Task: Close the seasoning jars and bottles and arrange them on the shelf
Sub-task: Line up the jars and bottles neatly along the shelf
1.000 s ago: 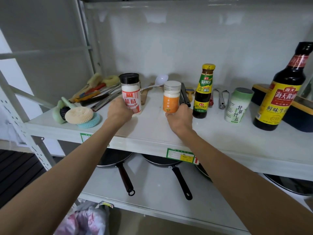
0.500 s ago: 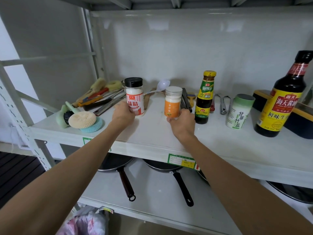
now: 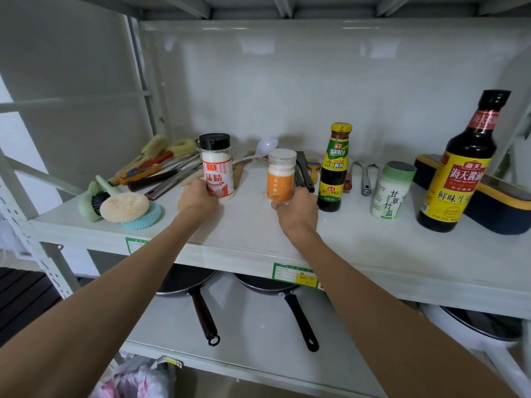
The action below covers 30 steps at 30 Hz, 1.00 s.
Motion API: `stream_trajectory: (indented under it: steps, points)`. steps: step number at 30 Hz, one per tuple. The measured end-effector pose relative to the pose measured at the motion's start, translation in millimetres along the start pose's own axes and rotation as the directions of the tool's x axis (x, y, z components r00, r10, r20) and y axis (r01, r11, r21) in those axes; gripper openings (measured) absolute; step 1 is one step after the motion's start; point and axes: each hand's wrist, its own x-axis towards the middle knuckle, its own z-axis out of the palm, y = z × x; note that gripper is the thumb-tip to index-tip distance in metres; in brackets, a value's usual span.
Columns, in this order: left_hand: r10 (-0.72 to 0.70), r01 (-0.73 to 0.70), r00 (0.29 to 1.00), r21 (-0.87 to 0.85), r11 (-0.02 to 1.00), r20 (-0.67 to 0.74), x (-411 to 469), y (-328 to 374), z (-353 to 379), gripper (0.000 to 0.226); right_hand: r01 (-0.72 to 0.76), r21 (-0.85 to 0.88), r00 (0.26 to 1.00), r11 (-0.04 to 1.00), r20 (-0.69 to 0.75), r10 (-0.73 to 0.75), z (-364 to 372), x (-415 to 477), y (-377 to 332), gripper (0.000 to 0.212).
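Note:
My left hand (image 3: 196, 198) grips the base of a black-capped jar with a red and white label (image 3: 216, 167), standing upright on the white shelf (image 3: 250, 234). My right hand (image 3: 297, 210) holds the bottom of a white-lidded jar with an orange label (image 3: 280, 175), also upright on the shelf. To their right stand a yellow-capped dark sauce bottle (image 3: 334, 167), a green-lidded white salt canister (image 3: 391, 190) and a tall dark soy sauce bottle (image 3: 461, 165). All show caps on.
Scrubbers and sponges (image 3: 123, 206) lie at the shelf's left end, with brushes and utensils (image 3: 161, 168) behind. A white spoon (image 3: 263, 147), tongs (image 3: 365, 176) and a dark blue box with yellow rim (image 3: 494, 208) sit along the back. Frying pans (image 3: 275, 285) rest on the lower shelf.
Both hands have kept hold of their jars, which stay on the shelf. The camera view has tilted upward, so everything sits lower in the frame.

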Motion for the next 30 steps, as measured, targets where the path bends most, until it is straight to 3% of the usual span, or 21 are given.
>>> stream_trajectory:
  steps: [14,30]
  points:
    - [0.032,-0.032,0.999,-0.049,0.998,-0.011,-2.4,-1.3,1.8,0.034,-0.048,0.057,0.999,0.997,0.009,0.048,3.4,4.3,4.4,0.037]
    - [0.033,-0.037,0.998,-0.096,0.995,-0.044,-6.6,-3.2,5.5,0.034,0.010,-0.076,1.000,0.997,0.018,-0.009,5.8,4.9,0.2,0.041]
